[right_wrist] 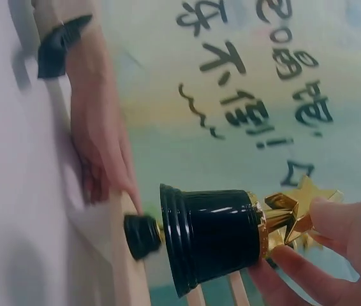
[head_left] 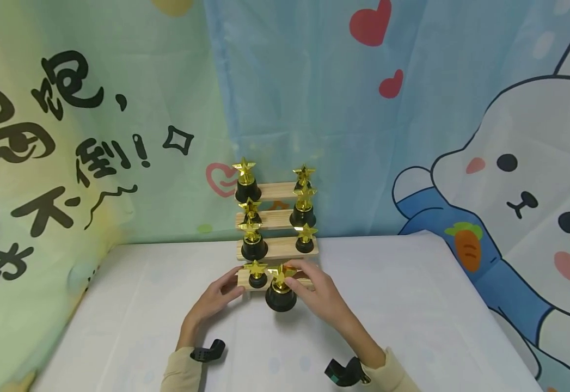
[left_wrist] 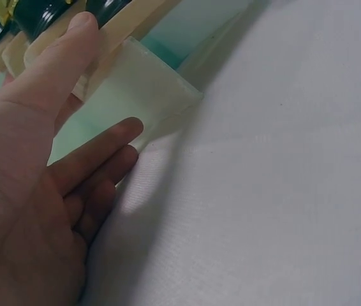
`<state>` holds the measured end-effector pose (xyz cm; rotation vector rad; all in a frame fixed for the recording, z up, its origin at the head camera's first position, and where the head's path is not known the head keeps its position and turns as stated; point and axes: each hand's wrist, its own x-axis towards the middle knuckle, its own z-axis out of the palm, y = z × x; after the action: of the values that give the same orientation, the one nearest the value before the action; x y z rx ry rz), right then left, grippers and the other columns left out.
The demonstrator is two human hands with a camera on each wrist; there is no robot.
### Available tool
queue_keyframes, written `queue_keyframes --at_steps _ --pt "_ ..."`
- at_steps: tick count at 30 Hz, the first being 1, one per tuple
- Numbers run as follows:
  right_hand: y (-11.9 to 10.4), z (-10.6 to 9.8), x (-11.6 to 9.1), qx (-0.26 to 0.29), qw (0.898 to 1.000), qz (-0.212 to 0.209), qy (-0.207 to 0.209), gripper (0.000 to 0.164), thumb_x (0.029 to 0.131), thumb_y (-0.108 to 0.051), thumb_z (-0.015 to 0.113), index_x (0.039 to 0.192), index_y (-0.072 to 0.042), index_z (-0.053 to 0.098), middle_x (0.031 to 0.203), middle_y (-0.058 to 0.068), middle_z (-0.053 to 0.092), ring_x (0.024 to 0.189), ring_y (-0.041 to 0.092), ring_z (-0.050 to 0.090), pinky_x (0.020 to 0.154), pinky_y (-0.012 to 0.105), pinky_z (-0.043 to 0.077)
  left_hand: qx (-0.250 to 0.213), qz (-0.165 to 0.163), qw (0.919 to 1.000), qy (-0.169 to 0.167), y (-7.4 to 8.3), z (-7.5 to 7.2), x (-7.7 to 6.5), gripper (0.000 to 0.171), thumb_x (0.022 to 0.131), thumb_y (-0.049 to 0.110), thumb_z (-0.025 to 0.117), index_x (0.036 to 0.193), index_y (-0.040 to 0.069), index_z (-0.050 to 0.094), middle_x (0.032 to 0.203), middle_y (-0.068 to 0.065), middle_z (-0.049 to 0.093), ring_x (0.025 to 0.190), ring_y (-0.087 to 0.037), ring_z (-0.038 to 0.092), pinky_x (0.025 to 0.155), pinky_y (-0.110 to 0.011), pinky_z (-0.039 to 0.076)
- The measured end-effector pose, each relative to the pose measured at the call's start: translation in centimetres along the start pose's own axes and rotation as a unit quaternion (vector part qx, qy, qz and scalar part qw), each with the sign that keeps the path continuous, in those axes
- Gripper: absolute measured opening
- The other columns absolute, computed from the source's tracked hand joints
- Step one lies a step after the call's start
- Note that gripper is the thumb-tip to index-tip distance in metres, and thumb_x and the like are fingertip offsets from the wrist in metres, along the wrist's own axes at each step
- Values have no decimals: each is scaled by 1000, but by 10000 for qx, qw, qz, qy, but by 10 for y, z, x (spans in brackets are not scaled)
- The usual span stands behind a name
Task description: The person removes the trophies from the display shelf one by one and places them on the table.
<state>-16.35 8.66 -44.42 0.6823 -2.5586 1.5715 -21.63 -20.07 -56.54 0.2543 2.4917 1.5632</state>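
Note:
My right hand (head_left: pixel 320 291) pinches the gold star top of a star trophy (head_left: pixel 281 298). That trophy has a black base and is held upright in front of the lowest tier of a stepped wooden shelf (head_left: pixel 277 247). At the left end of this tier, my left hand (head_left: pixel 215 298) grips the board's end, its thumb (left_wrist: pixel 81 29) on the wood and the other fingers extended below. A smaller star trophy (head_left: pixel 257 277) stands on the same board near that hand. In the right wrist view, the held trophy's black base (right_wrist: pixel 212 236) is fully visible.
More gold star trophies (head_left: pixel 253 245) with black bases stand at both ends of the upper tiers. A pale translucent support (left_wrist: pixel 136 89) sits under the lowest board. The shelf stands on a white-covered table (head_left: pixel 387 305), before a printed cloth backdrop (head_left: pixel 285 81).

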Motion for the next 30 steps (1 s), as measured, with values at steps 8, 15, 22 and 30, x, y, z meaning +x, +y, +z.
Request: queue_keyframes --at_steps 8,15,22,30 --pt "-7 27 -1 -68 9994 71 -339 34 96 -31 61 126 -15 59 125 2 63 106 19 64 90 34 54 -60 77 9999 -87 2 1 5 61 91 43 66 146 33 41 135 -7 61 132 -26 52 112 -49 36" --pt "-2 50 -2 -157 9978 31 -647 32 97 -33 59 124 -16 60 119 2 65 104 18 65 82 33 54 -93 10 9999 -112 1 -1 2 61 90 42 66 146 35 42 133 -7 62 130 -25 53 111 -48 37" --pt "6 68 -5 -177 9950 -79 -984 32 99 -34 56 123 -15 60 120 3 64 102 20 66 87 42 53 -115 109 9998 -109 0 -2 1 60 92 39 65 146 32 42 131 -8 63 128 -26 55 110 -50 38" --pt "9 76 -5 -87 9946 -87 -1026 28 98 -29 58 120 -13 61 119 4 64 104 19 66 90 39 54 -130 159 9997 -152 1 -2 0 57 93 37 64 146 34 42 132 -6 63 130 -25 53 111 -50 37"
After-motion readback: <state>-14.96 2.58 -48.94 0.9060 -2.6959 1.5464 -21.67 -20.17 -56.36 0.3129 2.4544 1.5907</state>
